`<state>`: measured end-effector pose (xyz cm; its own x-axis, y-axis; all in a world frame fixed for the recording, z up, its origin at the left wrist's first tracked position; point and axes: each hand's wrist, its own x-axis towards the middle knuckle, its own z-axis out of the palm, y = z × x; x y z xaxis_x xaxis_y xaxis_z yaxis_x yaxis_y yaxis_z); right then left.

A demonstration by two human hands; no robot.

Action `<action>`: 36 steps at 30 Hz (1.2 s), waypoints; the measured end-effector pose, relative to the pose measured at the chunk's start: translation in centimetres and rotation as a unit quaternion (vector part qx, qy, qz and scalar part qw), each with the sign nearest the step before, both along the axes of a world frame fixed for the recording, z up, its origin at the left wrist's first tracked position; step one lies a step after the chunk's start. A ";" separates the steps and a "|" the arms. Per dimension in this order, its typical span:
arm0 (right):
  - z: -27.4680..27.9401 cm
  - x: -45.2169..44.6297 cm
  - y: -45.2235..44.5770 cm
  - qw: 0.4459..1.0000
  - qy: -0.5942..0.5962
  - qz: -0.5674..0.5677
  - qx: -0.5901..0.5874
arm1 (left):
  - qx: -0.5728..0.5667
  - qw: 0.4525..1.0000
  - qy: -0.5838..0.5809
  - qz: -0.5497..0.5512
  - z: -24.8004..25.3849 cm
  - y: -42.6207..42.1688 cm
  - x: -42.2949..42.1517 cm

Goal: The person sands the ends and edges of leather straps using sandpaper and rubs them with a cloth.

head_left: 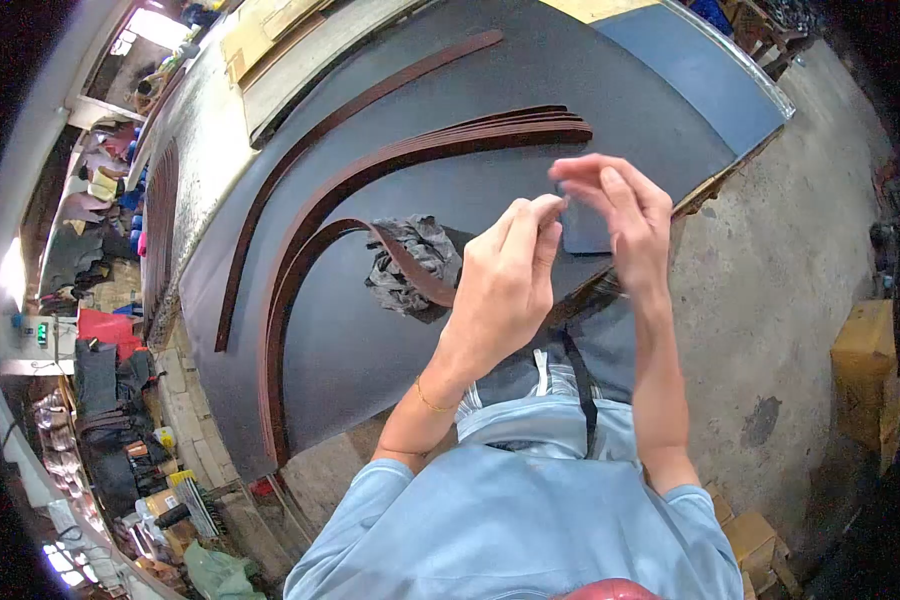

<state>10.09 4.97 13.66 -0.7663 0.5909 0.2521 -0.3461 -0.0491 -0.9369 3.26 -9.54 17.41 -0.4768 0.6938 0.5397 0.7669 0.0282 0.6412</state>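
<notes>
My left hand [505,275] is raised over the near edge of the dark table, fingertips and thumb pinched together; whatever they hold is too small to make out. Close beside it, my right hand [625,215] is slightly blurred, its fingers reaching loosely toward the left fingertips with gaps between them. A curved brown strip [410,265] looking like leather runs over a crumpled grey cloth [395,270] and passes behind my left hand. Below my hands lies a flat dark-blue rectangular piece [585,235]. A stack of brown strips [400,155] bends across the table.
A single brown strip [300,150] lies farther out on the dark tabletop [370,370]. Flat boards [295,75] border the far side, and a blue sheet [690,65] covers the far right corner. Cardboard boxes [863,345] stand on the concrete floor at right. Mixed materials crowd the left.
</notes>
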 end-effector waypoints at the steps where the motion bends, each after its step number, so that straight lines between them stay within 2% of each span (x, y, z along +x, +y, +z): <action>1: -1.5 0.0 1.4 0.988 -0.101 -0.035 0.108 | 0.002 1.000 0.002 0.004 0.3 -0.4 -0.2; 2: -4.5 0.2 2.7 0.936 -0.193 -0.044 0.292 | -0.020 0.998 -0.068 0.000 0.7 -0.7 -0.3; 3: -6.7 0.4 3.7 0.840 -0.276 -0.054 0.464 | -0.039 0.990 -0.138 -0.005 0.9 -1.0 -0.4; 4: -6.6 1.0 3.8 0.766 -0.444 0.057 0.462 | -0.036 0.981 -0.191 -0.023 1.0 -1.0 -0.7; 5: -7.0 1.4 3.9 0.764 -0.445 0.056 0.464 | -0.032 0.981 -0.192 -0.023 1.0 -1.0 -1.0; 7: -9.0 1.9 4.3 0.744 -0.419 0.033 0.519 | 0.031 0.940 -0.334 -0.060 0.8 -1.1 -1.7; 8: -10.0 2.1 4.8 0.732 -0.398 0.008 0.553 | 0.041 0.935 -0.345 -0.074 0.5 -1.1 -2.2; 9: -11.5 2.3 5.1 0.732 -0.397 0.013 0.554 | 0.042 0.935 -0.346 -0.070 0.6 -1.2 -2.3; 11: -13.6 2.0 5.8 0.741 -0.341 -0.059 0.576 | 0.042 0.924 -0.369 -0.089 1.1 -1.2 -2.8; 16: -10.5 1.1 4.8 0.724 -0.331 -0.087 0.599 | 0.021 0.917 -0.386 -0.095 0.2 -1.5 -3.7; 18: -8.8 1.0 5.5 0.843 -0.233 -0.066 0.480 | 0.025 0.946 -0.314 -0.072 -0.5 -1.3 -3.7; 19: -7.6 0.9 5.6 0.842 -0.230 -0.065 0.483 | 0.011 0.957 -0.285 -0.058 -0.7 -1.3 -3.6; 21: -5.3 1.3 5.3 0.895 -0.107 -0.111 0.418 | 0.106 0.934 -0.320 -0.116 -2.4 -0.7 -3.7; 22: -4.6 1.5 4.9 0.934 -0.112 -0.119 0.317 | 0.110 0.934 -0.319 -0.119 -3.1 -0.4 -3.9; 23: -3.8 1.9 4.7 0.933 -0.113 -0.122 0.320 | 0.119 0.955 -0.246 -0.113 -3.7 -0.1 -4.2; 25: -2.0 2.8 4.2 0.948 -0.094 -0.154 0.263 | 0.130 0.970 -0.173 -0.109 -4.1 0.3 -4.2; 26: -0.7 3.0 3.5 0.919 -0.071 -0.178 0.345 | 0.099 0.987 -0.111 -0.056 -4.2 0.2 -4.0; 27: 0.8 3.2 2.7 0.918 -0.073 -0.178 0.347 | 0.066 0.997 -0.048 -0.001 -4.3 0.2 -3.9; 28: 2.1 3.5 2.1 0.854 -0.056 -0.189 0.482 | 0.068 0.997 -0.004 0.025 -3.8 0.5 -3.5; 29: 2.9 3.8 1.2 0.771 -0.038 -0.195 0.606 | 0.069 0.997 -0.007 0.023 -3.5 0.5 -3.2; 32: 3.1 3.7 -0.8 0.754 -0.066 -0.105 0.645 | 0.016 0.992 0.108 0.065 -2.4 0.3 -2.5; 36: 0.7 1.9 3.1 0.784 -0.113 -0.179 0.584 | 0.009 0.988 0.113 0.103 -3.8 0.6 -3.1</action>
<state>12.02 8.08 14.41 -0.7077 0.2456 0.6624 0.0389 0.9498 -0.3105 0.16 -8.90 13.66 -0.4727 0.5838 0.6600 0.8698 0.1892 0.4556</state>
